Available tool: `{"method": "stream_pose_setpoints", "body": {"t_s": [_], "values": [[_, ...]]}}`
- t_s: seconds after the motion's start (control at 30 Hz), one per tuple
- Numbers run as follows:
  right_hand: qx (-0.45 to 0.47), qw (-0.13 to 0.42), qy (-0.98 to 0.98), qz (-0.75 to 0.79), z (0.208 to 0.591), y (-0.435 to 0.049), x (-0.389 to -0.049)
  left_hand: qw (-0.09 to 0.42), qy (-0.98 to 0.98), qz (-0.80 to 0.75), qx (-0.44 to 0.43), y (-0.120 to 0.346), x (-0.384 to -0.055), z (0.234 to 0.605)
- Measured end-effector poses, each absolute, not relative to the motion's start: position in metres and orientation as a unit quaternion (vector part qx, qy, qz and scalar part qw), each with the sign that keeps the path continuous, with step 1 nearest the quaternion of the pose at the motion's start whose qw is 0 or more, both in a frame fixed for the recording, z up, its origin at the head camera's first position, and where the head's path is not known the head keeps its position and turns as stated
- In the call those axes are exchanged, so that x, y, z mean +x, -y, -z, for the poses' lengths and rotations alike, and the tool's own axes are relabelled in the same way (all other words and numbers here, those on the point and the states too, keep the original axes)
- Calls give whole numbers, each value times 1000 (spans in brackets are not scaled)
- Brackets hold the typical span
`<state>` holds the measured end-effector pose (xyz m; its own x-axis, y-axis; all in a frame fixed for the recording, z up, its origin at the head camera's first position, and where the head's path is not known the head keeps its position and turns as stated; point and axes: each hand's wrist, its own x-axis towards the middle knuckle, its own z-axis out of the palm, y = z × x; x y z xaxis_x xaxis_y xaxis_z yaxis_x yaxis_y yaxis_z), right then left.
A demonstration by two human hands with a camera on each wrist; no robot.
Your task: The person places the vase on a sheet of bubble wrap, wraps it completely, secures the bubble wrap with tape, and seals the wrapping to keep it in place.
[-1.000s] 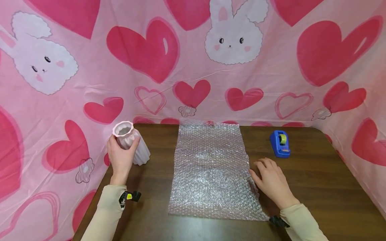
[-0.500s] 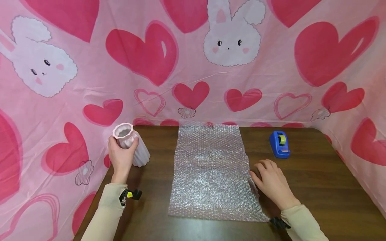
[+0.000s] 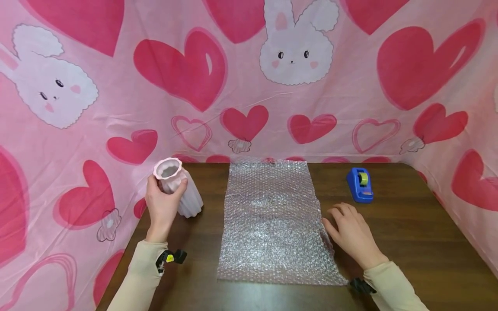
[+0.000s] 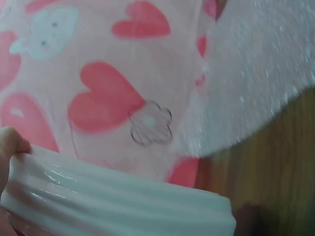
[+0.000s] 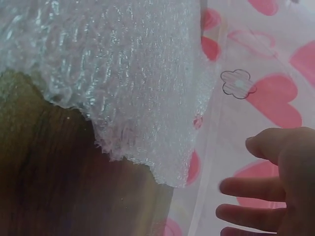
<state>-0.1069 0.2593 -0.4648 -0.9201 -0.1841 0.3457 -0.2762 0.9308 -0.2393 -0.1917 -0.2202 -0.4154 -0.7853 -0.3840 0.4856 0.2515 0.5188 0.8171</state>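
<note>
A white ribbed vase [image 3: 188, 194] with a scalloped pink-tinged rim stands tilted at the left of the table. My left hand [image 3: 162, 207] grips it below the rim, thumb on the near right side. In the left wrist view the glossy vase [image 4: 118, 196] runs across the bottom, with only part of the left hand [image 4: 6, 152] showing. A sheet of bubble wrap [image 3: 270, 224] lies flat at the table's middle. Beside its right edge is my right hand [image 3: 354, 235], fingers relaxed and holding nothing. The right wrist view shows those fingers [image 5: 253, 189] spread, apart from the bubble wrap [image 5: 142, 88].
A blue tape dispenser [image 3: 359, 185] with a yellow roll sits at the back right of the brown wooden table [image 3: 412, 233]. Pink fabric [image 3: 241, 95] printed with hearts and rabbits hangs behind and along the sides, meeting the table's edges.
My left hand has moved slightly right with the vase, away from the left table edge. The right hand and the bubble wrap stay nearly where they were.
</note>
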Motion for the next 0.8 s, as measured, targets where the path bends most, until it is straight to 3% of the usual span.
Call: {"method": "stream_pose_setpoints", "body": {"t_s": [0.27, 0.8], "values": [[132, 177, 963, -151, 457, -255, -110, 303, 813, 498, 3, 190, -176, 398], [157, 146, 964, -159, 433, -229, -112, 222, 787, 573, -49, 137, -162, 391]]}}
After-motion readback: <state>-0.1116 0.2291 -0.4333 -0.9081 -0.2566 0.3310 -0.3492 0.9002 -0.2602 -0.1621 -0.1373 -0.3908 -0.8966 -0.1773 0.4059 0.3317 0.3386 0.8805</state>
